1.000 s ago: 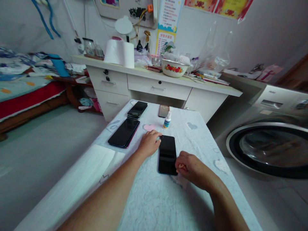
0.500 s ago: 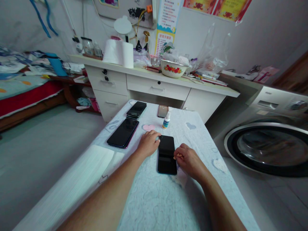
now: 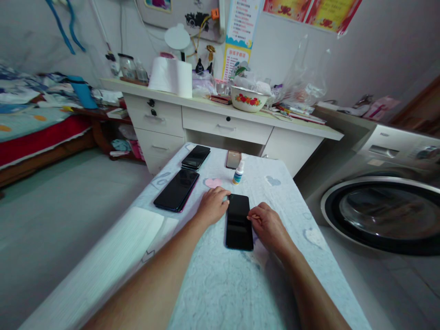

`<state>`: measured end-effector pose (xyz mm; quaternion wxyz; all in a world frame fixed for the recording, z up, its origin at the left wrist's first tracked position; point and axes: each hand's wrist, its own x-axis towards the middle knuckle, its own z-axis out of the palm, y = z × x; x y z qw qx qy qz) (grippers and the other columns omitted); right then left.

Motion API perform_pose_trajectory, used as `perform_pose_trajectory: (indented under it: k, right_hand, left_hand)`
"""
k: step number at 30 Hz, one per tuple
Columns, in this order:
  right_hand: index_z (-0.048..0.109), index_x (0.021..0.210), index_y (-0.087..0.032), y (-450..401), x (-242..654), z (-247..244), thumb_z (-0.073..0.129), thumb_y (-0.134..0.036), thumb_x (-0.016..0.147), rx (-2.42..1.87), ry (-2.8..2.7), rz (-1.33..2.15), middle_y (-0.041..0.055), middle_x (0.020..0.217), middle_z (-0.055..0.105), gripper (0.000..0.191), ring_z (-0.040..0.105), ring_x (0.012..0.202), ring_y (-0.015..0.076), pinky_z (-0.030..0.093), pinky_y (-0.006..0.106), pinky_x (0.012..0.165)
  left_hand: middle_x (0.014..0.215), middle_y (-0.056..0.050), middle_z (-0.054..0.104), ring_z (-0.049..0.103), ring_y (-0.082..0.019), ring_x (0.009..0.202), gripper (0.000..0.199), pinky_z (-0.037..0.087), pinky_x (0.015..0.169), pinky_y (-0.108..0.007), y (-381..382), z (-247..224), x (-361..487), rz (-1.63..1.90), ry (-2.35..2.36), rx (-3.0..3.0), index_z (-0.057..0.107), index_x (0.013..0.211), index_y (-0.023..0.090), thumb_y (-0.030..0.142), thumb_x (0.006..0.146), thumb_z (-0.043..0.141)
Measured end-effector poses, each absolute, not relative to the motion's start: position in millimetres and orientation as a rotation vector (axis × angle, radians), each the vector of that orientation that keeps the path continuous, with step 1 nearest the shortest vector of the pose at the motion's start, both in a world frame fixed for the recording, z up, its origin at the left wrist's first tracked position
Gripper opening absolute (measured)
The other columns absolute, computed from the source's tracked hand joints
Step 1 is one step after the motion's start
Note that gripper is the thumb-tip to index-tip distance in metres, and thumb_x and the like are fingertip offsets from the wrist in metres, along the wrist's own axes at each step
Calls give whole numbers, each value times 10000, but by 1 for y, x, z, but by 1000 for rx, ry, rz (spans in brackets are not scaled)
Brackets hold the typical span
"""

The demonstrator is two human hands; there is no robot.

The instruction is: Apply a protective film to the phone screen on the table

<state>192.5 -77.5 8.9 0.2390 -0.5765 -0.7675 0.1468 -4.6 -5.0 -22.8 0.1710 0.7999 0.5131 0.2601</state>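
Observation:
A black smartphone [image 3: 239,224] lies face up on the cloth-covered table [image 3: 220,284]. My left hand [image 3: 213,204] grips its upper left corner, with fingers bent around the top and side edge. At the right edge, the fingers of my right hand [image 3: 264,223] are pinched together against the phone's rim. Whatever sits between those fingertips is too small and hidden to name. Just beyond the phone stands a small white spray bottle [image 3: 238,173] with a blue and yellow label.
Two stacks of phones lie at the left, a nearer one [image 3: 177,190] and a farther one [image 3: 195,156]. Another phone [image 3: 233,159] rests at the far edge. A white desk [image 3: 227,120] stands behind, a washing machine [image 3: 381,183] at the right.
My right hand has slid a little up along the phone's right edge, away from me. My left hand stays at the upper left corner. The whole view has shifted slightly.

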Motion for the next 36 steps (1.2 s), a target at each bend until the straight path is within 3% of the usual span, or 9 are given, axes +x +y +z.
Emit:
perform_pose_trajectory:
  k: [22, 36]
  right_hand:
    - [632, 773, -176, -95, 201, 33, 562, -93, 757, -1528, -2157, 1012, 2, 799, 582, 110, 560, 697, 101, 412, 203, 633]
    - [636, 719, -168, -79, 190, 45, 547, -49, 740, -1610, -2379, 668, 12, 779, 563, 150, 509, 708, 109, 341, 215, 644]
  left_hand:
    - [1133, -56, 622, 554, -205, 1087, 310, 419, 974, -345, -5, -22, -6, 756, 1444, 2269, 632, 1115, 204, 207, 829, 515]
    - [1133, -52, 622, 552, -199, 1089, 313, 412, 980, -341, -7, -19, -7, 755, 1440, 2250, 627, 1121, 207, 204, 829, 514]
